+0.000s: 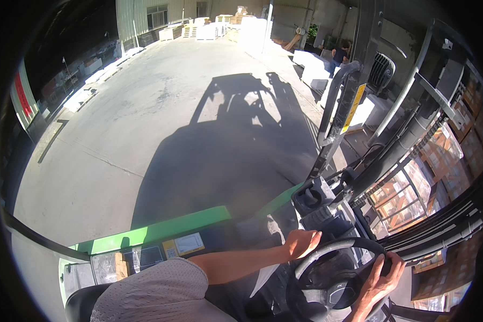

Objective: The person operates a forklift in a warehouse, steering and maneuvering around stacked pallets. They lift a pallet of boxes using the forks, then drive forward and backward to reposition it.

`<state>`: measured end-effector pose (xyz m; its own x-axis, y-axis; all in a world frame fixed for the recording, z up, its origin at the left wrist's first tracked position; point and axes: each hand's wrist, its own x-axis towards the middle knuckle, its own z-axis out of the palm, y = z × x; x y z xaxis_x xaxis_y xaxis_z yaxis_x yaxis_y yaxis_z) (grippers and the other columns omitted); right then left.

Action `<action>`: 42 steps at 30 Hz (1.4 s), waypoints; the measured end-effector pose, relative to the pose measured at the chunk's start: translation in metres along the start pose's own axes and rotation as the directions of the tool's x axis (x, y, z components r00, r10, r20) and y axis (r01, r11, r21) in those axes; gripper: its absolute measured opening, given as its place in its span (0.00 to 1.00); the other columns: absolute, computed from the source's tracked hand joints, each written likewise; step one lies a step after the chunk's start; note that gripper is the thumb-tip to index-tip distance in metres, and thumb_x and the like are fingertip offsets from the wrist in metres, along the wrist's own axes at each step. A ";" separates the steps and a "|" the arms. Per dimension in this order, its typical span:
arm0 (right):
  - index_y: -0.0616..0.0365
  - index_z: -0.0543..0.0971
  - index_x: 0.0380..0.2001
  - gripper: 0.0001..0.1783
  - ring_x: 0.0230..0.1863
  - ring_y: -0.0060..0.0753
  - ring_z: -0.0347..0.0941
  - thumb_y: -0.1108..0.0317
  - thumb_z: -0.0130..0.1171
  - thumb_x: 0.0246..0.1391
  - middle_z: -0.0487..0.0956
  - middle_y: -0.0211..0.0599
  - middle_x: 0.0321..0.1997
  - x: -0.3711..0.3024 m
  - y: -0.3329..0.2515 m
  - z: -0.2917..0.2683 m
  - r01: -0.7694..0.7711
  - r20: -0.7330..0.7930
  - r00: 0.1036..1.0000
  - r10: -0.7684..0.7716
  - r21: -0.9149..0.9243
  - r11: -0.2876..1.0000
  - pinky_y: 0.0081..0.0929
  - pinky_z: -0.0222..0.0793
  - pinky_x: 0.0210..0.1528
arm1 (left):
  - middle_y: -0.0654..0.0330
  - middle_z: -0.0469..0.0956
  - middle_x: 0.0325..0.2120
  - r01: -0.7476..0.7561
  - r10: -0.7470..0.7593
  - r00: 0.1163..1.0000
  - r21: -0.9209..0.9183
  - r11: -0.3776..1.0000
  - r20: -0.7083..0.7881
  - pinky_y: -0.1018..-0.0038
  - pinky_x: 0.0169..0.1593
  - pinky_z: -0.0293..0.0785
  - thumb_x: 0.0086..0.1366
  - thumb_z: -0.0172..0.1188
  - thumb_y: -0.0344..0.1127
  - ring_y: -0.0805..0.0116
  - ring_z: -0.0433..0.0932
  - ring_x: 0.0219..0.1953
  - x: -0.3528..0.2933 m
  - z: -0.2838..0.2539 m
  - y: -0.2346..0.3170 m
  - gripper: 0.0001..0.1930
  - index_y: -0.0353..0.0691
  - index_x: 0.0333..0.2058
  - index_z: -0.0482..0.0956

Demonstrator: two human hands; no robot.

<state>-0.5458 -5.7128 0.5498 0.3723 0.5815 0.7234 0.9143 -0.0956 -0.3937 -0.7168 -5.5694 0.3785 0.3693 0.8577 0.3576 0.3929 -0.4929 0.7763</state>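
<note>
- At the far left of the frame we see a building front with a red vertical panel (21,96), and pale slabs (80,97) laid along the edge of the grey concrete yard floor (145,134).
- Across the middle lies the dark shadow of the forklift (236,150); at the top centre stand stacked white blocks and wooden pallets (204,29).
- In the lower left, the green painted forklift body edge (161,231) carries small paper labels, just above our grey sleeve.
- Our left hand (301,242) sits in the lower middle, fingers curled closed over the upper left of the black round steering wheel (338,268).
- Our right hand (382,276), lower right, is wrapped shut on the wheel's right rim.
- Just above the wheel rise the black control levers (311,196) and the dark steel mast with a yellow sticker (353,107).
- In the upper right a person in dark clothes (339,56) stands among white blocks; if the truck swings that way, we judge a collision could follow.
- At the right, stacked brown cartons (440,155) show through the mast, which blocks much of our view, so a load edge could clip them.
</note>
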 end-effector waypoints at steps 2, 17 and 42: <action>0.61 0.79 0.43 0.11 0.46 0.48 0.76 0.70 0.63 0.59 0.77 0.45 0.43 0.005 0.003 0.009 -0.063 -0.013 0.998 0.064 0.012 0.998 0.42 0.73 0.51 | 0.48 0.81 0.23 -0.025 0.026 1.000 -0.105 0.994 0.012 0.51 0.36 0.75 0.77 0.51 0.45 0.42 0.83 0.31 0.005 0.001 -0.001 0.19 0.40 0.28 0.77; 0.58 0.81 0.43 0.17 0.42 0.50 0.75 0.69 0.72 0.50 0.75 0.44 0.38 0.050 0.065 0.031 -0.035 -0.215 0.974 0.065 0.139 0.990 0.44 0.74 0.47 | 0.57 0.75 0.20 -0.071 0.075 0.996 -0.089 0.994 0.044 0.67 0.29 0.69 0.79 0.50 0.45 0.73 0.69 0.25 0.059 0.063 0.008 0.22 0.31 0.32 0.76; 0.60 0.79 0.44 0.16 0.45 0.46 0.77 0.72 0.69 0.52 0.78 0.45 0.45 -0.036 0.102 -0.025 -0.315 -0.385 0.884 0.267 -0.067 0.947 0.37 0.74 0.51 | 0.54 0.82 0.24 -0.145 0.153 0.988 -0.251 0.957 0.010 0.70 0.29 0.73 0.76 0.56 0.37 0.71 0.77 0.25 0.064 0.068 0.001 0.13 0.34 0.37 0.82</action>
<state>-0.4622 -5.7639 0.4975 0.6341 0.1777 0.7525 0.7592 -0.3276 -0.5624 -0.6356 -5.5247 0.3669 0.4337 0.7708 0.4666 0.1114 -0.5598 0.8211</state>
